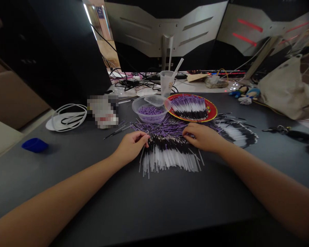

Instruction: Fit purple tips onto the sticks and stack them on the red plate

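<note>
A wide row of thin sticks (171, 159), black at the far end and clear-white at the near end, lies on the dark desk. Behind it spreads a loose pile of small purple pieces (161, 129). At the row's left end, my left hand (130, 146) is closed, thumb and index finger pinched together; what sits in the pinch is too small to name. My right hand (203, 137) rests at the right end with curled fingers beside the purple pile, and their tips hide whatever they hold. A clear plastic bowl (137, 115) contains more purple pieces.
A red plate (213, 110) bears purple-tipped sticks. More black-and-white sticks (238, 133) lie at the right, near keys (280, 129). Behind stand a plastic cup (166, 84) with a straw and monitors (167, 29). Leftward are a coiled white cable (67, 118) and a blue cup-shaped object (34, 145).
</note>
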`<action>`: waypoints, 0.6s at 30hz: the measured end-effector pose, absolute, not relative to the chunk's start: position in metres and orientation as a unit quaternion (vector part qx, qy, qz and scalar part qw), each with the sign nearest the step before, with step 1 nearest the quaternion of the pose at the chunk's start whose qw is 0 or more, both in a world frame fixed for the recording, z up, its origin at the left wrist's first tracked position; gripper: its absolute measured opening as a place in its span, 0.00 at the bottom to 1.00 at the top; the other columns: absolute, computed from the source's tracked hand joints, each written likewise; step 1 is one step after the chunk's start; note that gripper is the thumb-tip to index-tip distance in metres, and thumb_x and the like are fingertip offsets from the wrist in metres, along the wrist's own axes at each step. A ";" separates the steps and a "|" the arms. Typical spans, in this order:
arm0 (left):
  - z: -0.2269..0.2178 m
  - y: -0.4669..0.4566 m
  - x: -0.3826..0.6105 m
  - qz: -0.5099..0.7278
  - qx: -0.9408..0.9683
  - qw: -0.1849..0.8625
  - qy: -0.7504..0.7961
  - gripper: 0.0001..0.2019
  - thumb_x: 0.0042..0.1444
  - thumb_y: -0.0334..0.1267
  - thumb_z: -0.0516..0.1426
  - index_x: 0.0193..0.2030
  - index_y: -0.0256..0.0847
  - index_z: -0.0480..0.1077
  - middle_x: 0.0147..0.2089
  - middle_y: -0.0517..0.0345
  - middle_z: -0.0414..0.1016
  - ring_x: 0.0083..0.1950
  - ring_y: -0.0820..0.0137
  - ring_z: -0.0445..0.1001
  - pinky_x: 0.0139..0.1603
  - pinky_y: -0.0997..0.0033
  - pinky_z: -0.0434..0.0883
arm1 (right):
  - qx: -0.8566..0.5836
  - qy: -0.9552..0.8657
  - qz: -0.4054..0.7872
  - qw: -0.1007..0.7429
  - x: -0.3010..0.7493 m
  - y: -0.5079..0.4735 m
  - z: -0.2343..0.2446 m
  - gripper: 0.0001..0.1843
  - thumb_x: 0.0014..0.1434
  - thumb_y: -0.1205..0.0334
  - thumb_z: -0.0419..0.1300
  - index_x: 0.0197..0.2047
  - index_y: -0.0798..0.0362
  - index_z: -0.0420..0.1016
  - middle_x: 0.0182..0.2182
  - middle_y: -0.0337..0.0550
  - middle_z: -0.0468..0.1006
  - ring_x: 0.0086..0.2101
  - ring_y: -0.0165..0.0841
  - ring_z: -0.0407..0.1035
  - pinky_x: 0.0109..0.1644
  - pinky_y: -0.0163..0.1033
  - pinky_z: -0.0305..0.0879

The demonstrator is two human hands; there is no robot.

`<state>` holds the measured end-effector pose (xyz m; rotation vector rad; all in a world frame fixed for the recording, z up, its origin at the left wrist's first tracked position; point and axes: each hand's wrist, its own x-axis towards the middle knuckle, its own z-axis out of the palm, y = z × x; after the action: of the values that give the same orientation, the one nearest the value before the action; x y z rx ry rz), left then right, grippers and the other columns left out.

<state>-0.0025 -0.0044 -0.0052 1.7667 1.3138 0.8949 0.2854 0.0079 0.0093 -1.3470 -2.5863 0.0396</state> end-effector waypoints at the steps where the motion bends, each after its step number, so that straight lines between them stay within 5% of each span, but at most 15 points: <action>1: -0.006 -0.003 -0.003 0.364 0.671 0.387 0.516 0.14 0.57 0.44 0.54 0.44 0.38 0.70 0.24 0.62 0.72 0.23 0.76 0.65 0.26 0.76 0.60 | -0.456 -0.881 0.014 0.128 0.285 0.008 0.009 0.08 0.59 0.65 0.52 0.39 0.53 0.72 0.39 0.48 0.75 0.41 0.38 0.69 0.43 0.40 0.64; 4: -0.006 -0.001 -0.003 0.397 0.633 0.418 0.517 0.19 0.55 0.43 0.56 0.53 0.39 0.66 0.23 0.63 0.72 0.19 0.78 0.61 0.21 0.78 0.56 | -0.464 -0.872 0.031 0.152 0.283 0.006 0.010 0.09 0.60 0.65 0.52 0.40 0.53 0.71 0.38 0.47 0.76 0.39 0.38 0.70 0.42 0.41 0.65; 8: -0.003 -0.003 -0.002 0.400 0.611 0.450 0.514 0.12 0.55 0.41 0.54 0.41 0.36 0.71 0.28 0.57 0.76 0.16 0.81 0.58 0.17 0.78 0.54 | -0.460 -0.868 0.049 0.180 0.281 0.003 0.012 0.14 0.61 0.67 0.49 0.48 0.53 0.70 0.44 0.48 0.75 0.42 0.38 0.70 0.46 0.43 0.65; 13: 0.002 -0.009 0.001 0.382 0.620 0.465 0.504 0.12 0.53 0.40 0.56 0.40 0.35 0.71 0.39 0.49 0.79 0.15 0.82 0.59 0.16 0.77 0.59 | -0.429 -0.869 0.066 0.236 0.277 -0.002 0.015 0.14 0.60 0.67 0.50 0.46 0.54 0.73 0.41 0.49 0.75 0.41 0.36 0.69 0.47 0.42 0.65; 18: 0.002 -0.014 -0.001 0.322 0.737 0.336 0.490 0.12 0.57 0.44 0.55 0.34 0.37 0.73 0.26 0.59 0.74 0.22 0.77 0.64 0.24 0.76 0.62 | -0.469 -0.826 0.136 0.282 0.267 -0.010 0.017 0.17 0.58 0.60 0.57 0.50 0.54 0.73 0.33 0.44 0.74 0.24 0.28 0.64 0.32 0.37 0.63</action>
<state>-0.0015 -0.0140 0.0023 1.9236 1.2773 0.8406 0.2673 -0.0101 0.0173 -1.2560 -2.2128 0.3632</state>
